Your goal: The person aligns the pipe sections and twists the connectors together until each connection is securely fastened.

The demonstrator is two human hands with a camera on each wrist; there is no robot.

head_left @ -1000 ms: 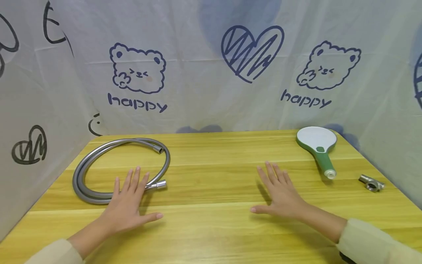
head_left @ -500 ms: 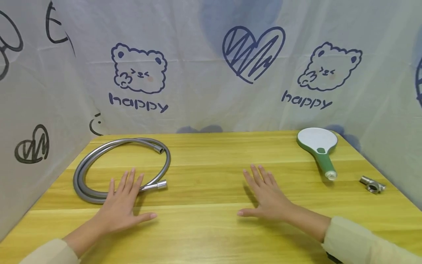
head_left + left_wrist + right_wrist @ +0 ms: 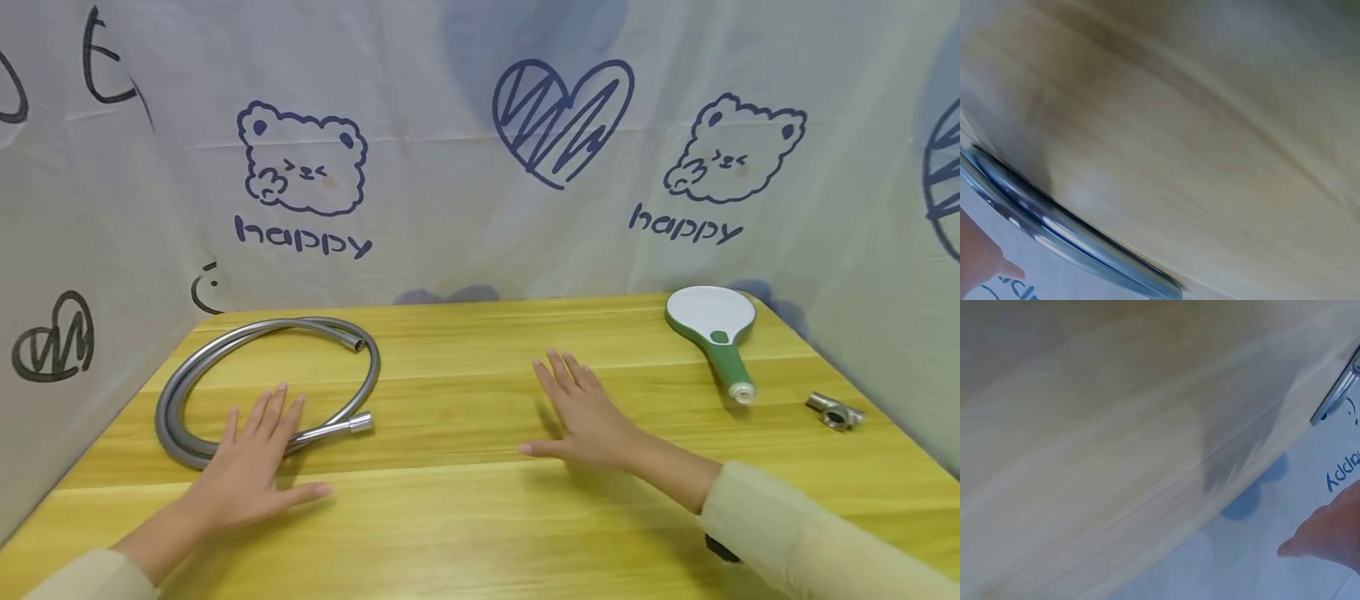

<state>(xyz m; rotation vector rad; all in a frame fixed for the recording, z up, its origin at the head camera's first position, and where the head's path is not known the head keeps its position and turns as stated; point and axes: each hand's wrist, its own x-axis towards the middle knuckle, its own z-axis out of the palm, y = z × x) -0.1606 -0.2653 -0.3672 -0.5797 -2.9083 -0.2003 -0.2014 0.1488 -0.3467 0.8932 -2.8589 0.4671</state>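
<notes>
In the head view my left hand (image 3: 247,475) is spread flat, palm down, its fingers overlapping the near side of a coiled grey shower hose (image 3: 176,417). The hose has a bright metal connector (image 3: 360,422) at its near end and a smaller fitting (image 3: 352,342) at the other. My right hand (image 3: 588,421), fingers straight and holding nothing, hovers over the middle of the table. To its right lies a green shower head (image 3: 711,312) with a white face, handle toward me. Beyond it is a small chrome bracket (image 3: 835,412). The left wrist view shows the hose (image 3: 1066,231) alongside a fingertip.
A wooden table (image 3: 450,533) spans the front, with light cloth (image 3: 435,192) hung behind and at both sides. Drawn bears and hearts decorate the cloth. The shower head and bracket sit near the table's right edge, the hose near the left.
Both hands have drifted left, the right one more and slightly away from me. The whole head view has shifted a little. The hose, shower head and bracket stay in place on the table.
</notes>
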